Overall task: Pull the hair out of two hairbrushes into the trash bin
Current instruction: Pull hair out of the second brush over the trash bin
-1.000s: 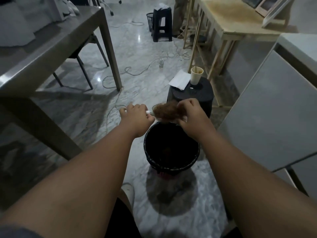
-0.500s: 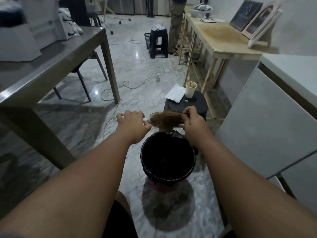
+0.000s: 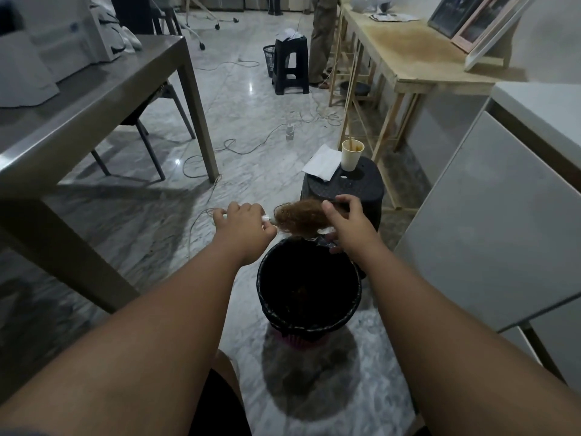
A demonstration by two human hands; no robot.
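A hairbrush with a white handle (image 3: 266, 218) is held level just beyond the far rim of the black trash bin (image 3: 273, 309). My left hand (image 3: 243, 226) is closed around the handle. The brush head is covered by a thick clump of brown hair (image 3: 298, 217). My right hand (image 3: 347, 223) pinches the right end of that clump with thumb and fingers. The bin stands on the marble floor between my forearms, lined with a dark bag, with a little hair at the bottom. A second hairbrush is not visible.
A black stool (image 3: 358, 190) stands right behind the bin with a paper cup (image 3: 351, 155) and a white paper (image 3: 322, 162) on it. A grey table (image 3: 94, 99) lies to the left, a white cabinet (image 3: 490, 221) to the right. Cables (image 3: 232, 146) cross the floor. A person's legs (image 3: 322, 39) stand far back.
The view has tilted up, so the hands and bin sit lower in the frame. My right hand's fingers have shifted onto the right end of the hair clump; the brush stays over the bin's far rim.
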